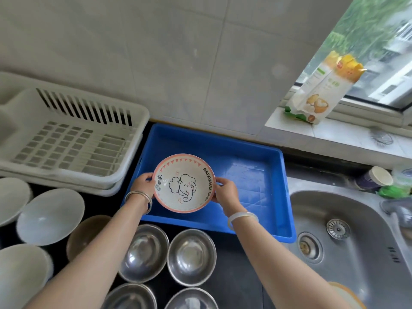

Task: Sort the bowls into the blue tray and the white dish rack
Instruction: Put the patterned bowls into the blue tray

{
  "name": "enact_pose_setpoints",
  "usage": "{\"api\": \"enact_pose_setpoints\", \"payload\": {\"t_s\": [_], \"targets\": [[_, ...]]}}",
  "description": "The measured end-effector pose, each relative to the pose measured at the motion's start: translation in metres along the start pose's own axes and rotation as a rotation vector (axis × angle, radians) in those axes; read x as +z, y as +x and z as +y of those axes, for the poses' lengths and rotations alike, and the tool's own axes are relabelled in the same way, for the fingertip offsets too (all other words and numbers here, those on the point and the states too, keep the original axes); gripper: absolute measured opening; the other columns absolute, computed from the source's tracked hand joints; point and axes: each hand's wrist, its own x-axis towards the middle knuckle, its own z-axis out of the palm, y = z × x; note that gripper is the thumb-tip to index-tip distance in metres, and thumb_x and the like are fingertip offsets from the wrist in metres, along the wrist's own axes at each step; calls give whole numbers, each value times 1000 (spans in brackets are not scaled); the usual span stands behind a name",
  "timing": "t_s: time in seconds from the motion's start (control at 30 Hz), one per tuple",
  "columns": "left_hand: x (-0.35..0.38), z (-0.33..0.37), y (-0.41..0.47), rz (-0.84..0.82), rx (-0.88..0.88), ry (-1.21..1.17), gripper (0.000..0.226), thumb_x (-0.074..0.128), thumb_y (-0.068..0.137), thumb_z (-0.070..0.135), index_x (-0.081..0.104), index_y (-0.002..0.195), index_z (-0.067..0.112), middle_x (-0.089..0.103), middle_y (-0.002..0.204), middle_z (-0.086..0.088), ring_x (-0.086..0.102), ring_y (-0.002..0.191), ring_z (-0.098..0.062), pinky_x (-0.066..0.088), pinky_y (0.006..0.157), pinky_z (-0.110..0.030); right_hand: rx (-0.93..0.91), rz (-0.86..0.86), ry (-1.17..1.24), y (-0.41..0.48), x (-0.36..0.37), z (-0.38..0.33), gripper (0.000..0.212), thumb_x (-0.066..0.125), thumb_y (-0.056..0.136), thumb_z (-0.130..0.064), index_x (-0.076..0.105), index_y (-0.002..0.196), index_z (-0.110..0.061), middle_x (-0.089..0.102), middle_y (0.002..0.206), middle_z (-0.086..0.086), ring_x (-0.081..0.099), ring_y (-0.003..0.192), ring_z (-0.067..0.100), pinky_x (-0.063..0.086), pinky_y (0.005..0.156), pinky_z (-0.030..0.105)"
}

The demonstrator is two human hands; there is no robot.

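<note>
Steel bowls [191, 256] sit nearest. Beyond them, the left hand [142, 186] and right hand [225, 192] grip opposite rims of a pink-rimmed bowl [184, 184] printed BAIXIANGFOOD, seemingly just above the near-left floor of the blue tray [256, 175]. The white dish rack [66, 134] stands far left.

Seen from my remote station: the person's two arms, bare from the lower edge of the head view to the fingertips. The left forearm [100, 248] ends in a wrist ringed by thin silver bangles [138, 197], at least two of them. They are round and polished and lie loose against each other just behind the left hand [142, 186]. The right forearm [278, 259] carries a single white bangle [243, 218], thicker, smooth and milky, faintly translucent along its rim, sitting just behind the right hand [226, 192]. Finer detail on the fingers is too small for me to tell.
</note>
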Motion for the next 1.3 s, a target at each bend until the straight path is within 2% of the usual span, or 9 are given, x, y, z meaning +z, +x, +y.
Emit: {"api": "enact_pose_setpoints", "payload": {"t_s": [0.1, 0.17, 0.33, 0.5, 0.63, 0.8, 1.07, 1.2, 1.3], "targets": [[0, -4, -1, -13, -43, -158, 30, 52, 87, 2, 59, 115, 9, 64, 112, -18, 61, 88, -29, 54, 75, -40, 50, -70, 141, -7, -2, 2, 24, 50, 95, -13, 61, 116, -11, 66, 87, 10, 66, 72, 25, 61, 64, 35], [-1, -7, -6, -33, -110, -235, 35, 48, 88, -2, 56, 120, 9, 62, 114, -17, 60, 92, -29, 52, 67, -39, 104, -156, 198, -14, -6, 6, 25, 49, 96, -17, 60, 118, -13, 65, 97, 10, 66, 71, 26, 60, 63, 34], [-2, -11, -13, -107, -230, -284, 52, 44, 88, -10, 40, 136, 11, 50, 134, -19, 53, 117, -38, 51, 79, -47, 129, -309, 373, -25, -5, 21, 28, 49, 98, -19, 59, 123, -12, 66, 110, 12, 70, 77, 25, 59, 74, 30], [4, -13, -11, -36, -195, -431, 47, 46, 89, -8, 42, 135, 3, 48, 136, -21, 51, 120, -36, 47, 95, -43, 133, -279, 455, -18, 5, 15, 34, 49, 98, -14, 51, 131, -9, 62, 124, 18, 70, 83, 27, 59, 77, 31], [11, -13, -9, -70, -213, -510, 34, 46, 93, 1, 51, 126, 5, 55, 126, -19, 54, 110, -33, 49, 86, -42, 140, -234, 483, -9, 17, 2, 36, 49, 97, -13, 48, 133, -9, 61, 124, 17, 69, 82, 28, 60, 76, 32], [18, -11, -3, -18, -187, -618, 33, 48, 93, 7, 51, 126, 3, 56, 124, -19, 56, 102, -28, 48, 90, -38, 166, -198, 526, 1, 31, -7, 38, 52, 96, -15, 47, 134, -10, 61, 126, 14, 70, 85, 28, 57, 85, 37], [24, -3, 10, 14, -116, -647, 26, 50, 92, 6, 57, 117, 3, 58, 109, -13, 56, 104, -25, 47, 87, -31, 183, -143, 562, 11, 45, -23, 38, 49, 97, -13, 44, 135, -12, 58, 129, 14, 69, 83, 26, 59, 67, 29], [27, -3, 13, 40, -104, -634, 26, 50, 92, 6, 58, 116, 2, 59, 108, -14, 57, 100, -26, 48, 85, -31, 195, -128, 558, 13, 44, -27, 37, 48, 97, -10, 44, 134, -13, 58, 127, 13, 68, 81, 25, 60, 65, 29], [28, -4, 11, 52, -79, -613, 26, 51, 92, 6, 58, 116, 1, 59, 109, -14, 58, 100, -26, 48, 86, -31, 197, -134, 571, 10, 45, -27, 39, 49, 97, -12, 45, 136, -14, 57, 129, 12, 68, 89, 28, 59, 70, 29]]}}
